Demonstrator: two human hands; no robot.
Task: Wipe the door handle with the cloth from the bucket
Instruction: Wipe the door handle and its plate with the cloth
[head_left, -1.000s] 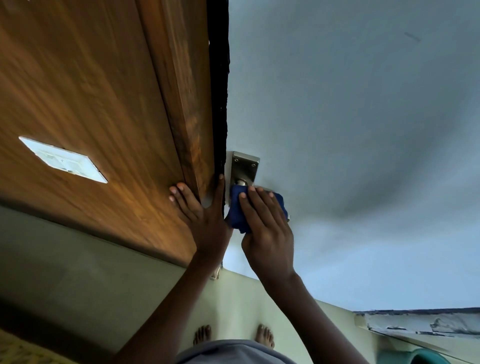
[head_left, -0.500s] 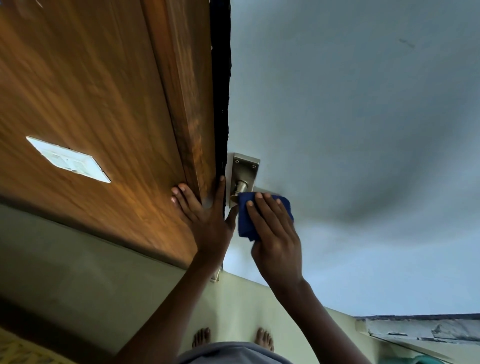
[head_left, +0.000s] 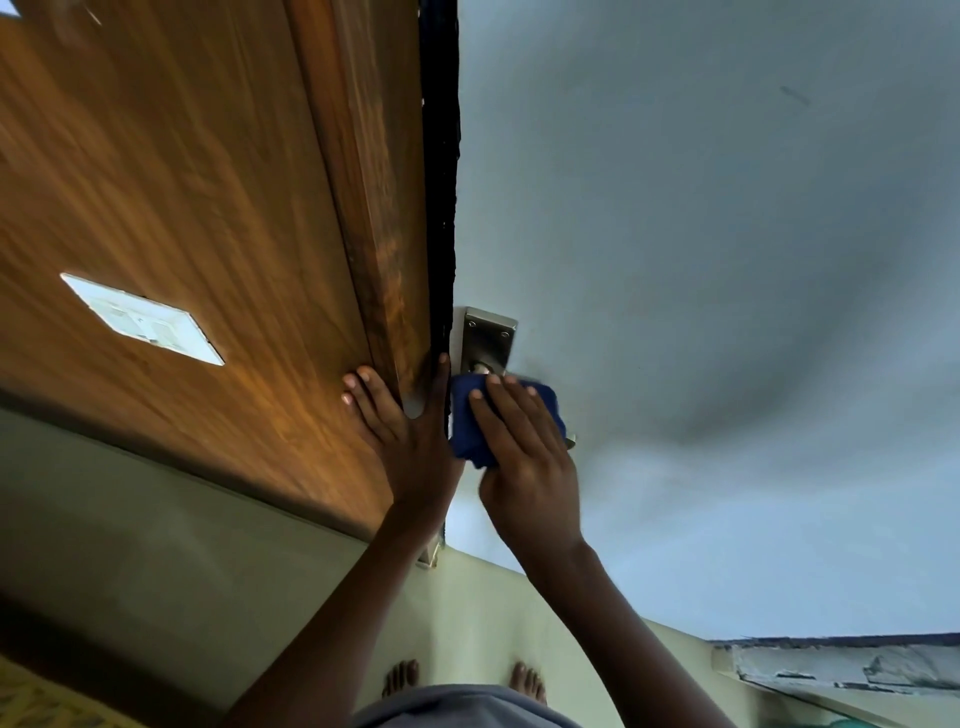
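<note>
A metal door handle with a rectangular backplate (head_left: 488, 340) is fixed on the pale blue-grey door (head_left: 701, 260). My right hand (head_left: 524, 452) presses a dark blue cloth (head_left: 467, 421) over the lever, which is mostly hidden; only its tip (head_left: 570, 441) shows at the right. My left hand (head_left: 410, 436) lies flat with fingers spread against the wooden door frame (head_left: 384, 234) and the door's edge, holding nothing. The bucket is barely in view, if at all.
A wood-panelled wall (head_left: 156, 182) with a white switch plate (head_left: 143, 318) is on the left. My bare feet (head_left: 462, 680) stand on the pale floor below. A worn step or ledge (head_left: 841, 665) runs at the lower right.
My right hand with the cloth slid out along the lever to the right, then back toward the backplate. The left hand has stayed on the frame.
</note>
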